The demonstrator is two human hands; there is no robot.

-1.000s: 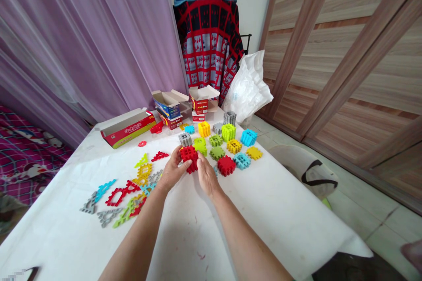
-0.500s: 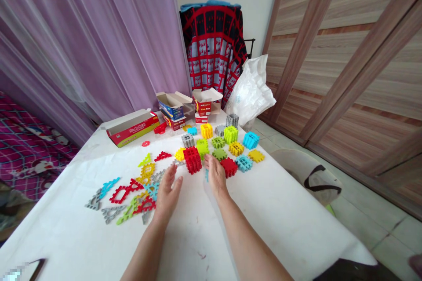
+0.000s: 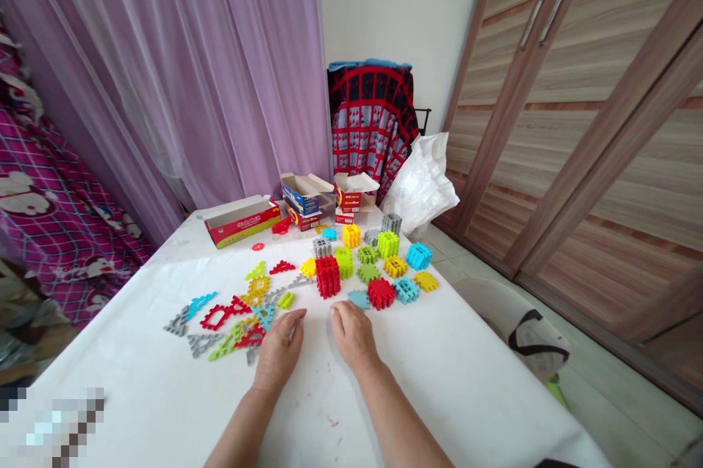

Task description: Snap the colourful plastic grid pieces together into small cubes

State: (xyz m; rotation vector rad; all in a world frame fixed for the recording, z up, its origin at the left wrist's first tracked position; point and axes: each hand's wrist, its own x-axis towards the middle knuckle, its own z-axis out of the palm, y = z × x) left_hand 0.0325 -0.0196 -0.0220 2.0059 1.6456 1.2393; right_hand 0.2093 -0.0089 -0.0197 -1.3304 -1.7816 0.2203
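My left hand (image 3: 278, 347) is above the white table, thumb and fingers apart, with nothing in it. Just left of it lie flat toothed plastic building pieces, including a red one (image 3: 251, 336) and a blue triangle (image 3: 263, 316). My right hand (image 3: 354, 336) has loosely bent fingers and no visible object in them. Beyond the gap between both hands stands a red block of interlocking toothed pieces (image 3: 328, 277), touched by neither. A light-blue piece (image 3: 359, 299) lies behind my right hand, near a red toothed block (image 3: 381, 294). Two small lime pieces (image 3: 285, 299) lie beyond my left fingertips.
Several toothed blocks in yellow, lime (image 3: 388, 244), grey and blue (image 3: 419, 255) crowd the table's right back. A long red box (image 3: 242, 223) and stacked open cartons (image 3: 300, 193) line the back edge. A white plastic bag (image 3: 420, 182) stands behind the table's right corner.
Both hands have drawn back from the red block, toward me. The light-blue piece and small lime pieces now show clearly. The head view has tilted upward.
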